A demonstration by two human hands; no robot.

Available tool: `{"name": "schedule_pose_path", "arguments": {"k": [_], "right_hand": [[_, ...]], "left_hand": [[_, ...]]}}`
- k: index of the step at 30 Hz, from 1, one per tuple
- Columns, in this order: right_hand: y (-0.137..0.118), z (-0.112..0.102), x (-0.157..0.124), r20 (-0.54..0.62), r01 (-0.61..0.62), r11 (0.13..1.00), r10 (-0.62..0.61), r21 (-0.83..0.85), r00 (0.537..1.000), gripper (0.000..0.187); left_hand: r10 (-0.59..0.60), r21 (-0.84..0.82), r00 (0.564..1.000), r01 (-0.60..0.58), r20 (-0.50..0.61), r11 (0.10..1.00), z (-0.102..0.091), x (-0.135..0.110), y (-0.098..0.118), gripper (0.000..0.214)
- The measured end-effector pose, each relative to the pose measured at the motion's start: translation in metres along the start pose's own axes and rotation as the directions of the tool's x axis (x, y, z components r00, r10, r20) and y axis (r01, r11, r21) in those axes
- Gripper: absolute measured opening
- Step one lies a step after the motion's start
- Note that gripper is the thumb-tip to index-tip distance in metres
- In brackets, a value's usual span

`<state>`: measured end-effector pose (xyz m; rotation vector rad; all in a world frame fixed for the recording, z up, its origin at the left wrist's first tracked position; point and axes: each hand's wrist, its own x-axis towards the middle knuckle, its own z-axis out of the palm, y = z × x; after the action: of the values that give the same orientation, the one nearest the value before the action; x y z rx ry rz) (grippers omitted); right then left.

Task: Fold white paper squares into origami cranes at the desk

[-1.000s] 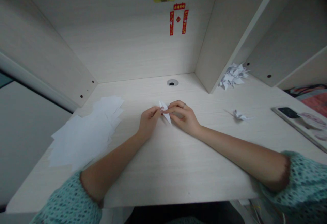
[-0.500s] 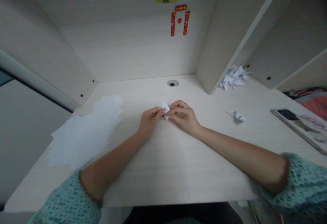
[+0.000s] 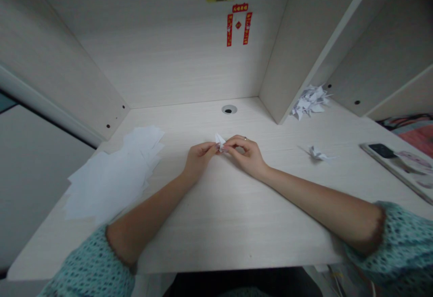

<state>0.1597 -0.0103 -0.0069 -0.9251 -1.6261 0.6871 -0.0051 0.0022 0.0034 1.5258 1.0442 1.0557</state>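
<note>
A small folded piece of white paper (image 3: 219, 139) is pinched between both hands over the middle of the desk, its pointed tip facing away from me. My left hand (image 3: 200, 158) is closed on its left side with thumb and fingertips. On its right side my right hand (image 3: 246, 153), with a ring on one finger, is closed too. Fingertips hide the lower part of the paper. Off to the right lies a folded paper crane (image 3: 318, 155). Left of my hands is a spread stack of white paper sheets (image 3: 115, 175).
A heap of folded white paper pieces (image 3: 311, 100) sits behind the upright panel (image 3: 297, 53) at back right. A phone (image 3: 395, 166) lies by the right edge. Behind my hands the desk has a round cable hole (image 3: 229, 109). Side panels and a back wall enclose the desk.
The lower point of the paper, visible before, has been folded up or is now covered by fingers. My right fingers have drawn closer together around it. The left hand has hardly moved.
</note>
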Motion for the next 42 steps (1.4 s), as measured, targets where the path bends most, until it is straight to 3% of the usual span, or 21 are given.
{"name": "schedule_pose_path", "arguments": {"k": [8, 14, 24, 42], "right_hand": [[0.0005, 0.0033, -0.0006, -0.086, -0.091, 0.993, 0.097, 0.074, 0.992, 0.016], [0.003, 0.0039, -0.0001, -0.092, -0.122, 0.99, 0.128, 0.066, 0.987, 0.019], [0.0035, 0.0044, -0.0012, -0.086, -0.131, 0.988, 0.138, 0.084, 0.987, 0.02], [0.0028, 0.0059, -0.0004, -0.07, -0.165, 0.978, 0.174, 0.124, 0.982, 0.026]], "left_hand": [[0.019, 0.001, 1.0, -0.019, 0.002, 1.0, 0.0007, -0.0016, 0.0008, 0.02], [0.035, 0.006, 0.999, -0.035, 0.0, 0.999, 0.0, -0.0009, -0.0023, 0.03], [-0.04, -0.053, 0.999, 0.038, -0.028, 0.998, 0.0015, 0.0008, -0.0062, 0.02], [-0.017, -0.042, 0.998, 0.015, -0.065, 0.999, 0.0014, 0.0003, -0.0026, 0.019]]}}
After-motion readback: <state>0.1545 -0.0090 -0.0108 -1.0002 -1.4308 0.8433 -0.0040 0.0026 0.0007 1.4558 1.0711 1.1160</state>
